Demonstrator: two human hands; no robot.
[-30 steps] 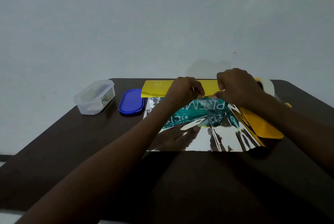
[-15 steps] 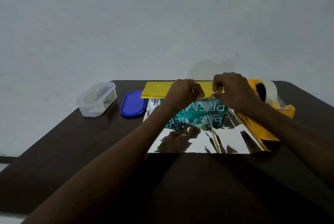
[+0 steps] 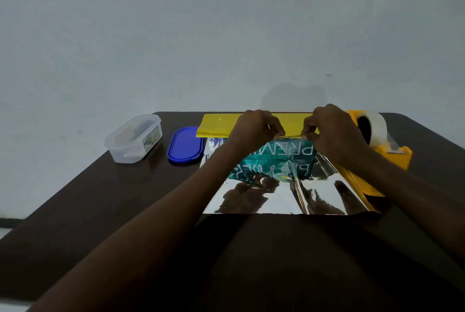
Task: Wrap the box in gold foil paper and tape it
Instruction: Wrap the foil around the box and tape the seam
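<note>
Counter (image 3: 100, 211): dark brown, carries all items.
Foil paper (image 3: 276, 201): silver side up w/ gold underside, spread flat below both hands; far gold edge folded toward them.
Box (image 3: 289, 158): teal, white lettering, lies on foil directly under both hands.
Tape dispenser (image 3: 392, 154): yellow, clear roll, just right of right hand.
Clear tub (image 3: 133, 139): well left of left hand.
Blue lid (image 3: 185, 144): between tub & foil, left of left hand.
Left hand (image 3: 254, 130): grip curled, pinching gold foil edge at box's far side.
Right hand (image 3: 332, 130): grip same, pinching edge near left's fingertips.
</note>
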